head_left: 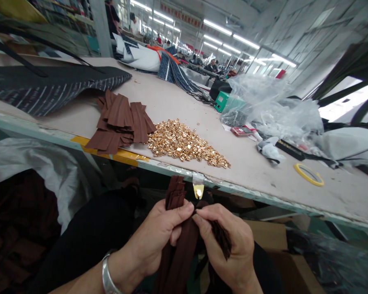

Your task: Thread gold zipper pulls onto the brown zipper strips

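Below the table edge, my left hand [161,232] is closed around a bundle of brown zipper tapes [179,257], whose upper ends stick up above my thumb. Close beside it, my right hand [228,241] pinches the end of a tape between thumb and forefinger, with more dark brown tapes tucked under its other fingers. The fingertips of both hands nearly meet. Just above them a small yellow holder [198,188], taped to the table edge, carries a shiny zipper slider [199,192]. On the table lie a heap of gold zipper sliders [184,143] and a stack of brown zipper tapes [119,122].
Dark striped fabric [58,90] covers the table's left end. To the right are a yellow tape roll [308,174], clear plastic bags [263,102] and a green box [221,101]. A white sack [43,163] with brown pieces stands lower left; a cardboard box [270,237] sits lower right.
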